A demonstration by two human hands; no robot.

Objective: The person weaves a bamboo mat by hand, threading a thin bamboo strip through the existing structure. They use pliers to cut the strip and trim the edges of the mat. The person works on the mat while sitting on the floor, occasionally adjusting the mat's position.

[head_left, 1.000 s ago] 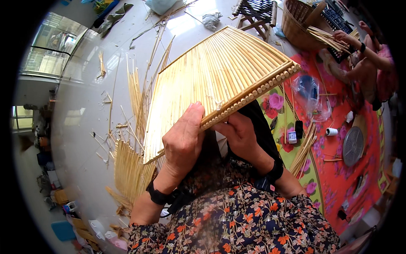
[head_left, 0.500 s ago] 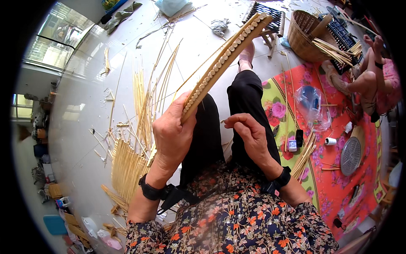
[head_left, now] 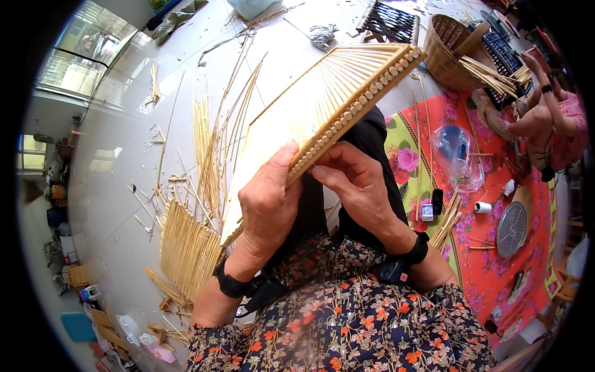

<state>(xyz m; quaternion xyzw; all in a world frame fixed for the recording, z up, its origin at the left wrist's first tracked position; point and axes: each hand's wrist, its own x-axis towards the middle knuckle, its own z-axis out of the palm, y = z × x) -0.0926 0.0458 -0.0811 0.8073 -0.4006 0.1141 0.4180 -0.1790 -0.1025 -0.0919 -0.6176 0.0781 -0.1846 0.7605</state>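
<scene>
Closest in, above the flowered shirt (head_left: 347, 316), the left hand (head_left: 269, 201) gripped the lower part of a stick panel (head_left: 297, 118), thumb on its upper face. The right hand (head_left: 362, 189) had its fingers bent against the underside of the panel's thick edge; whether they pinched anything could not be told. The panel was held tilted in the air over the black trousers (head_left: 372, 139). Its long axis slanted from lower left to upper right, and the thick edge, lined with round stick ends, faced the right hand; the sticks ran away toward the upper left. Beyond, a row of sticks (head_left: 189, 248) lay on the floor (head_left: 118, 186) at left, and a red flowered sheet (head_left: 477, 273) spread at right. Farther off stood a basket (head_left: 446, 68) and a stool (head_left: 390, 28).
</scene>
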